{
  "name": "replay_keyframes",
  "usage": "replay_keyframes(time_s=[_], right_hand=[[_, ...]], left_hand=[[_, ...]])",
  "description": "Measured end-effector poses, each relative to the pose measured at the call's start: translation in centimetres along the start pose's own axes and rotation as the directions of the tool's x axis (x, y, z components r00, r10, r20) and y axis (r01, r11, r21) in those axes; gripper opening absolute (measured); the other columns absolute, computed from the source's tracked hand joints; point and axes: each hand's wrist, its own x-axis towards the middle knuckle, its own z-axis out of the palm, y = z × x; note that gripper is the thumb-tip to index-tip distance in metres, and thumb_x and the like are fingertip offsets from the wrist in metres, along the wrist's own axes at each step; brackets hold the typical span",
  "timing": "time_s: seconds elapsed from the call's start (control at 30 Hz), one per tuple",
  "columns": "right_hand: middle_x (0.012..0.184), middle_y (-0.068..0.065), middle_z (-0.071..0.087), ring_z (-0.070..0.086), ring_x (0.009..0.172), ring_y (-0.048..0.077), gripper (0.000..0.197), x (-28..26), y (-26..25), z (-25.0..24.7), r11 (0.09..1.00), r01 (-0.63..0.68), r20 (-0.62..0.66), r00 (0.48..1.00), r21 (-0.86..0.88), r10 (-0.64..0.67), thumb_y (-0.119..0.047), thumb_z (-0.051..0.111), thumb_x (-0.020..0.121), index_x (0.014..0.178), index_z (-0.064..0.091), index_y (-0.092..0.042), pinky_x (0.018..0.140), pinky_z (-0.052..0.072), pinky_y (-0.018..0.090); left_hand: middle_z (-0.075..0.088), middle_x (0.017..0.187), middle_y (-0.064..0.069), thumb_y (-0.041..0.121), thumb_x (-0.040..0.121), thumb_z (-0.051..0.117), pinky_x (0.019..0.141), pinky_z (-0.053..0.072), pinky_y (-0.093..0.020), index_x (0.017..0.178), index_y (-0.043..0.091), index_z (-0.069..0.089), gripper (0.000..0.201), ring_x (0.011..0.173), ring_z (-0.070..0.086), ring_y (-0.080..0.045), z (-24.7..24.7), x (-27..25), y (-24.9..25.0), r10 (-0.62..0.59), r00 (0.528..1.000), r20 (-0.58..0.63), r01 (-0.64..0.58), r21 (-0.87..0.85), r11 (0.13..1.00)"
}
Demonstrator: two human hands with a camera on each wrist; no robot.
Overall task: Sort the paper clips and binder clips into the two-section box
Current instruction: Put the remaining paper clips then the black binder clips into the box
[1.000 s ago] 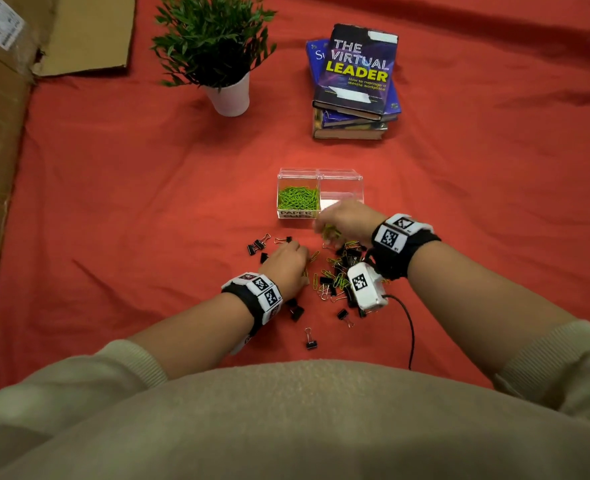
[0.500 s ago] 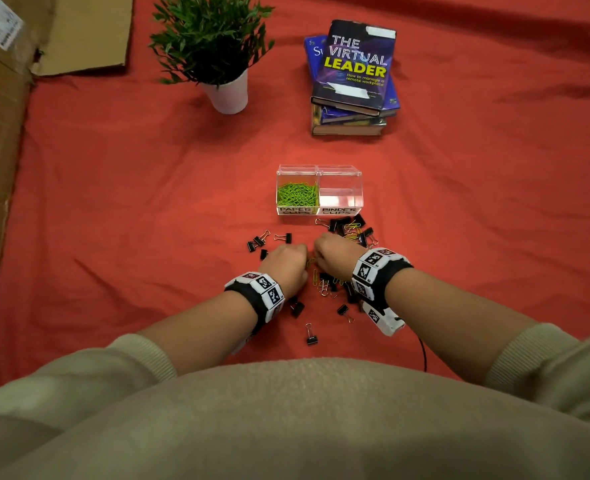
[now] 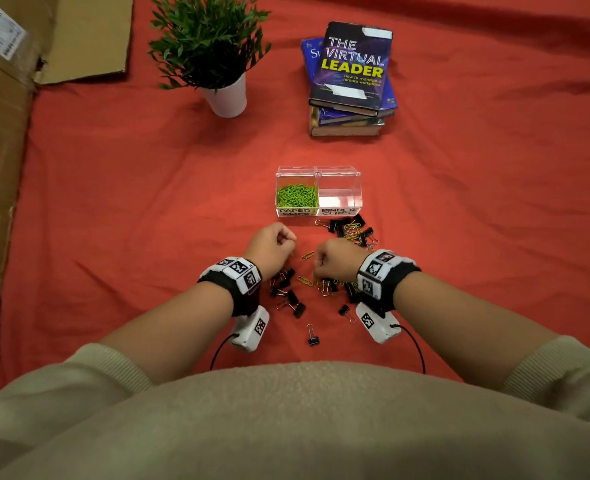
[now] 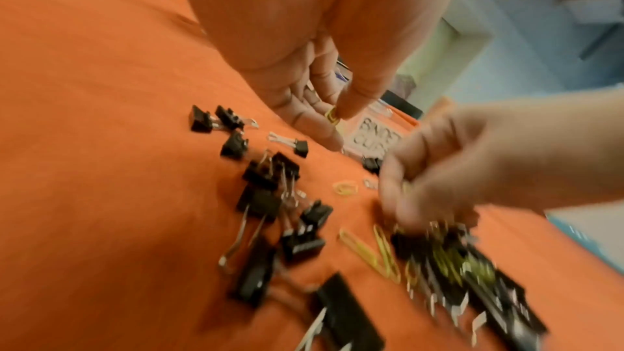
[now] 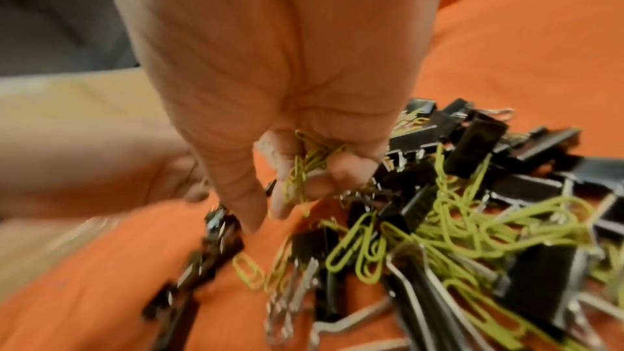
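Black binder clips (image 3: 292, 301) and loose green paper clips (image 3: 305, 280) lie scattered between and beneath both wrists. The right hand (image 3: 335, 263) is curled around a bunch of green paper clips; the left hand (image 3: 271, 244) pinches one under its thumb. At twelve o'clock from the hands stands the two-section box (image 3: 338, 173), labelled "PAPER CLIPS" and "BINDER CLIPS". Farther off, at one o'clock, a book (image 3: 352, 64) reads "THE VIRTUAL LEADER".
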Motion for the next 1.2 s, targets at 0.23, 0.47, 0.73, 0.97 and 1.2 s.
replay_keyframes(time_s=[0.23, 0.47, 0.73, 0.97, 1.2], right_hand=[[0.104, 0.016, 0.063, 0.062, 0.098, 0.032, 0.034, -0.2, -1.1, 1.7, 0.971, -0.047, -0.040, 0.998, -0.234, 0.038, -0.029, 0.069, 0.082, 0.098, 0.062, 0.001, 0.077, 0.050, 0.034], [0.079, 0.011, 0.053, 0.060, 0.079, 0.031, 0.032, -0.1, -2.1, 2.8, 0.981, -0.180, -0.029, 0.984, -0.077, 0.178, -0.017, 0.057, 0.087, 0.058, 0.043, -0.011, 0.065, 0.046, 0.031], [0.059, 0.008, 0.048, 0.052, 0.064, 0.027, 0.033, -0.9, -1.4, 1.4, 0.993, -0.114, -0.051, 0.992, 0.040, 0.116, -0.019, 0.057, 0.083, 0.055, 0.044, -0.009, 0.059, 0.040, 0.030], [0.062, 0.003, 0.052, 0.045, 0.056, 0.016, 0.021, -0.4, 1.1, -6.7, 0.901, -0.138, -0.103, 0.975, 0.412, 0.197, -0.027, 0.065, 0.082, 0.068, 0.059, -0.013, 0.053, 0.037, 0.023], [0.061, 0.000, 0.051, 0.050, 0.056, 0.013, 0.017, 4.3, -3.3, -9.4, 0.949, -0.010, -0.243, 0.966, 0.314, 0.091, -0.012, 0.059, 0.083, 0.067, 0.052, -0.014, 0.049, 0.040, 0.021]], left_hand=[[0.059, 0.072, 0.003, 0.005, 0.091, 0.051, 0.053, 0.046, -0.020, 0.091, 0.017, 0.058, 0.013, 0.060, 0.059, -0.008, -2.0, 1.9, 3.0, 0.040, 0.996, -0.078, -0.043, -0.031, 0.999], [0.063, 0.105, -0.008, 0.006, 0.090, 0.048, 0.078, 0.050, -0.033, 0.105, 0.014, 0.060, 0.020, 0.087, 0.059, -0.023, -2.8, 5.4, 5.8, 0.164, 0.985, -0.052, -0.137, 0.345, 0.929], [0.057, 0.104, -0.006, 0.009, 0.082, 0.052, 0.089, 0.047, -0.037, 0.094, 0.014, 0.062, 0.016, 0.101, 0.055, -0.024, 0.4, 1.6, 3.2, 0.269, 0.958, 0.099, -0.283, 0.481, 0.830], [0.054, 0.114, -0.012, 0.023, 0.088, 0.059, 0.091, 0.047, -0.045, 0.109, 0.007, 0.056, 0.027, 0.110, 0.052, -0.032, 3.4, 0.1, 0.0, 0.163, 0.971, 0.175, -0.236, 0.602, 0.763], [0.055, 0.111, -0.012, 0.017, 0.091, 0.055, 0.090, 0.046, -0.038, 0.100, 0.008, 0.060, 0.014, 0.107, 0.053, -0.029, 3.7, 0.1, -0.1, 0.169, 0.970, 0.176, -0.239, 0.537, 0.809]])
